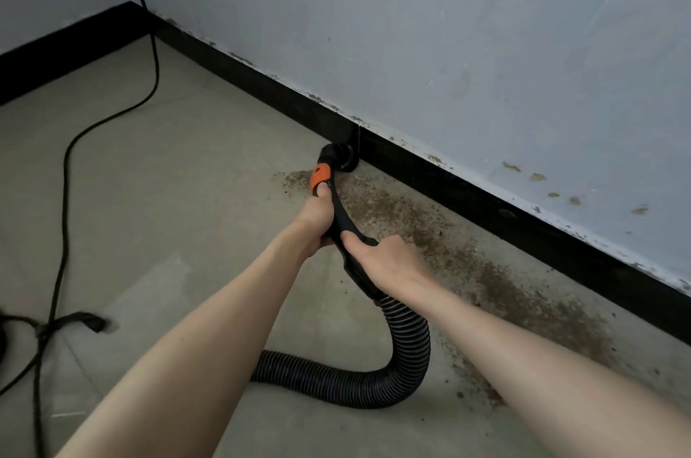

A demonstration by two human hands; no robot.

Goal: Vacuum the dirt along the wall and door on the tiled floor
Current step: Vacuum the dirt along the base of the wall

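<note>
A black vacuum handle (341,212) with an orange collar (321,177) ends in a round black nozzle (346,158) set on the floor against the black baseboard (467,192). My left hand (316,220) grips the handle just below the collar, thumb on the orange part. My right hand (385,259) grips it lower, where the ribbed black hose (407,345) begins. A band of brown dirt (486,270) lies on the grey tiled floor along the baseboard, from the nozzle toward the lower right.
The hose loops on the floor between my forearms. A black power cable (67,173) hangs down the pale wall (448,27) near the corner and runs over the floor to a tangle (48,326) at the left edge. Paint is flaking above the baseboard.
</note>
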